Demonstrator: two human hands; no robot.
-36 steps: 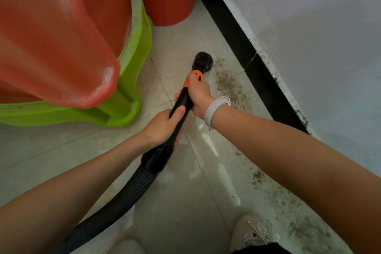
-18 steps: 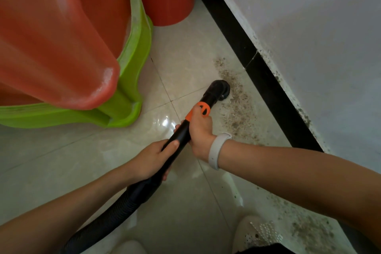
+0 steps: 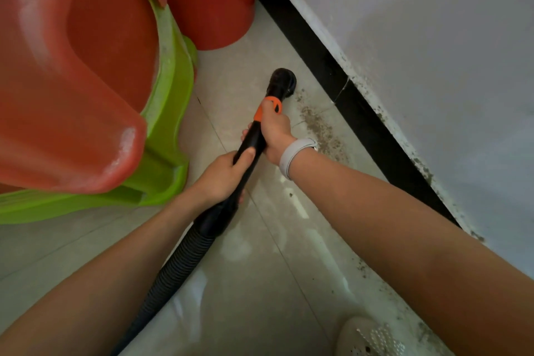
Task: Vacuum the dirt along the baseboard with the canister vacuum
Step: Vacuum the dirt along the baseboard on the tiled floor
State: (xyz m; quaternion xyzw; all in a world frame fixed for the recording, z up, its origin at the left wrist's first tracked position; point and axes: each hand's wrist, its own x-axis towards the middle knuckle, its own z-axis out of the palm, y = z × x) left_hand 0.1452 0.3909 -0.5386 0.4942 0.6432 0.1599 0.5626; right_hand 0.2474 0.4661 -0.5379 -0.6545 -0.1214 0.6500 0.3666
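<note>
right hand (image 3: 274,131) grips the black vacuum wand (image 3: 255,136) just behind its orange collar (image 3: 267,108), left hand (image 3: 222,176) gripping lower, above the ribbed hose (image 3: 179,263). ahead of the right hand, the nozzle (image 3: 281,81) sits on the floor (image 3: 260,283) beside dirt (image 3: 320,127) along the black baseboard (image 3: 361,113).

1. Right hand (image 3: 274,131) grips black plastic vacuum wand (image 3: 257,136) below its orange collar (image 3: 270,108); left hand (image 3: 222,175) grips it lower down.
2. Round black nozzle (image 3: 281,81) on pale tiled floor (image 3: 260,283), near black baseboard (image 3: 332,66); grey dirt (image 3: 320,127) just beside it.
</note>
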